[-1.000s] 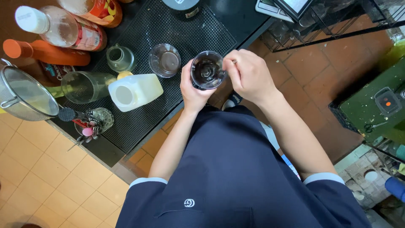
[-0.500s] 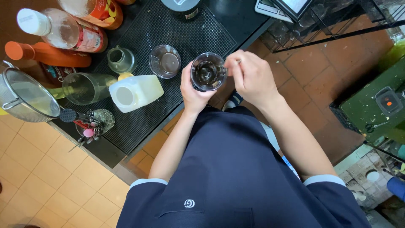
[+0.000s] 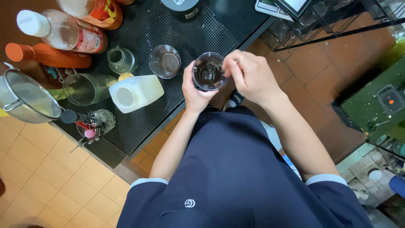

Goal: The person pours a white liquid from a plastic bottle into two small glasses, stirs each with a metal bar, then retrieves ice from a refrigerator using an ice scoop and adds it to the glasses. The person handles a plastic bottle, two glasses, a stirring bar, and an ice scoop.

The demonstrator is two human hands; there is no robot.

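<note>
Head view: the left hand [image 3: 195, 90] is cupped around a glass [image 3: 209, 71], fingers wrapped on its far side and thumb side toward the body, holding it upright above the counter edge, forearm bent in from the lower left. The right hand [image 3: 249, 75] hovers at the glass's rim, fingers curled and pinched together over the opening; what they pinch cannot be told. Left of the hands, on the black mat [image 3: 168, 25], stand a cup [image 3: 165, 61] and a jug [image 3: 135, 93].
</note>
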